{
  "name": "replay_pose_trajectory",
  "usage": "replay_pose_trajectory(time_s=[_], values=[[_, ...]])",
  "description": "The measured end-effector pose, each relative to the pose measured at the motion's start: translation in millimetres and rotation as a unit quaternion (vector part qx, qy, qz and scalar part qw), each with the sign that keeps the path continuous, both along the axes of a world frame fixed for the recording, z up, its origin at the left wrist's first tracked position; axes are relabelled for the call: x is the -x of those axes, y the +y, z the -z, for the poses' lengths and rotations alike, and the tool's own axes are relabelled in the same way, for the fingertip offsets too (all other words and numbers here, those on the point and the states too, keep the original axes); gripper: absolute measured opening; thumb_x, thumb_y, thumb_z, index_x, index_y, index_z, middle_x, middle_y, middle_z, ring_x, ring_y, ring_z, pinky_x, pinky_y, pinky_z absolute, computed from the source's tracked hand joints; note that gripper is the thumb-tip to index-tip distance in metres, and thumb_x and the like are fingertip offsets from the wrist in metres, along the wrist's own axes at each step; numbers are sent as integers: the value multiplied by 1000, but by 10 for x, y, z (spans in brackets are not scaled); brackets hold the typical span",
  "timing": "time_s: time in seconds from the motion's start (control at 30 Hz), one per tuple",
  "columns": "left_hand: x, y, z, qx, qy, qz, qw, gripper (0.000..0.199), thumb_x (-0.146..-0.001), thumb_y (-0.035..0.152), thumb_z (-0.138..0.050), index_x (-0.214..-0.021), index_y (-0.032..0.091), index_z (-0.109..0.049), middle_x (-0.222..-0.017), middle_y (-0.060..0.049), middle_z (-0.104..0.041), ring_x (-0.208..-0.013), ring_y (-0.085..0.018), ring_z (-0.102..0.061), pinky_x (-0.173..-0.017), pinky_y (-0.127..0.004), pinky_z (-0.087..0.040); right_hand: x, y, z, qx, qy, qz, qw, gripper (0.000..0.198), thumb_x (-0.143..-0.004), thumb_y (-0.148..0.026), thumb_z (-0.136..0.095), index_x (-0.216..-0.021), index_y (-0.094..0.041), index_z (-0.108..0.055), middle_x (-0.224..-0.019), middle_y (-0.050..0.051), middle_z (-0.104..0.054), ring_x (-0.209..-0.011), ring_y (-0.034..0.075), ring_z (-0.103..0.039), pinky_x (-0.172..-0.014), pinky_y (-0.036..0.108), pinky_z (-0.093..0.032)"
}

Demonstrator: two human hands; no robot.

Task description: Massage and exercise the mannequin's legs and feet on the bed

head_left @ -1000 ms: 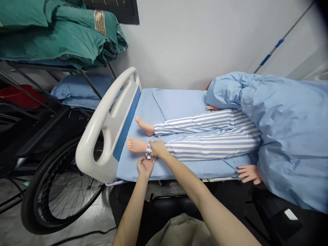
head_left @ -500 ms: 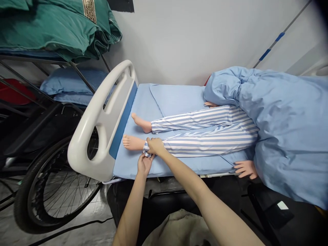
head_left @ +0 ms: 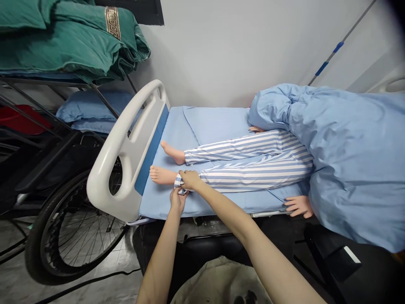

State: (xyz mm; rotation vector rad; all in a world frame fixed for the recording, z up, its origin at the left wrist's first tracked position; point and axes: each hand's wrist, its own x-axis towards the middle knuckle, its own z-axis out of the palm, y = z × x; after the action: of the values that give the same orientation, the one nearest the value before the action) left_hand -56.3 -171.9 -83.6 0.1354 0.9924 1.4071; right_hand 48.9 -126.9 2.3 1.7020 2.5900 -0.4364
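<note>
A manikin-like figure lies on the bed in blue-and-white striped trousers (head_left: 253, 179), its bare feet toward the footboard. At the ankle of the nearer leg, my right hand (head_left: 190, 180) is closed on the trouser cuff (head_left: 178, 180) from above. My left hand (head_left: 177, 200) grips the lower edge of the same cuff from the near side, its fingertips partly hidden by cloth. Just left of both hands is the nearer foot (head_left: 162, 175), toes up. The farther foot (head_left: 173, 153) rests beyond it. A blue quilt (head_left: 351, 164) covers the figure's upper body.
The white footboard (head_left: 103, 169) rises left of the feet. A wheelchair wheel (head_left: 41, 249) stands beside it on the floor. Green bedding (head_left: 76, 40) lies on a rack at upper left. The figure's hand (head_left: 299, 205) sticks out at the mattress edge, and a dark chair is at lower right.
The whole view has shifted slightly. Both hands stay on the trouser cuff at the ankle, with little visible movement of the cloth.
</note>
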Motion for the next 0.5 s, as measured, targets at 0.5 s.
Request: replay_pose_trajectory(time_s=[0.5], values=[[-77, -62, -162, 33, 71, 6, 997, 21, -61, 8, -62, -79, 15, -55, -72, 0, -65, -65, -14, -63, -63, -30, -57, -1215, -1385, 663, -179, 300, 125, 929, 23, -84, -18, -47, -95, -16, -67, -91, 8, -70, -85, 17, -63, -79, 27, -49]])
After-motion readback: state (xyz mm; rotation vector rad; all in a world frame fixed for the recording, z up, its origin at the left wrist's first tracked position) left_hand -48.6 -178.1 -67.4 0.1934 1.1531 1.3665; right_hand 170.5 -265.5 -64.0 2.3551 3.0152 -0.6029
